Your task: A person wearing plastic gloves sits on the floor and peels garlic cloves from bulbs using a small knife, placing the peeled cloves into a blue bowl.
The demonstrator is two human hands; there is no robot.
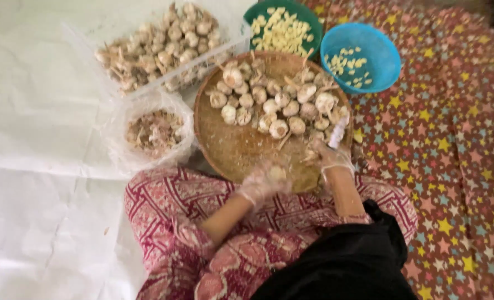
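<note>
— Two gloved hands, was it? What were they doing nearest the camera?

— Yes, both wore thin clear gloves. The left hand (263, 180) was curled shut around a garlic bulb (277, 173) just over the near rim of the woven tray (233, 150). The right hand (329, 155) was closed on a small knife (337, 133), its pale blade pointing up, at the tray's near right edge. Both worked above the lap, in patterned red trousers (169, 211).

— So which step did that look like?

— I judged it to be peeling or trimming a single bulb: one hand steadying it, the other bringing the blade in. The next move would call for a firm hold on the bulb and a short, careful cut away from the fingers, since the gloves looked thin.

— And farther out?

— Across the far half of the tray lay a heap of whole garlic bulbs (275, 100). To the tray's left, on the white sheet (36, 139) covering the floor, sat a clear plastic bag (152, 133) of dry skins and scraps. Beyond that was a clear plastic bin (163, 44) full of unpeeled bulbs.

— Any finished cloves?

— Past the tray's far edge, a green bowl (283, 30) held many peeled cloves, and a blue bowl (361, 55) just beside it, on the star-printed cloth (452, 155), held fewer.
</note>
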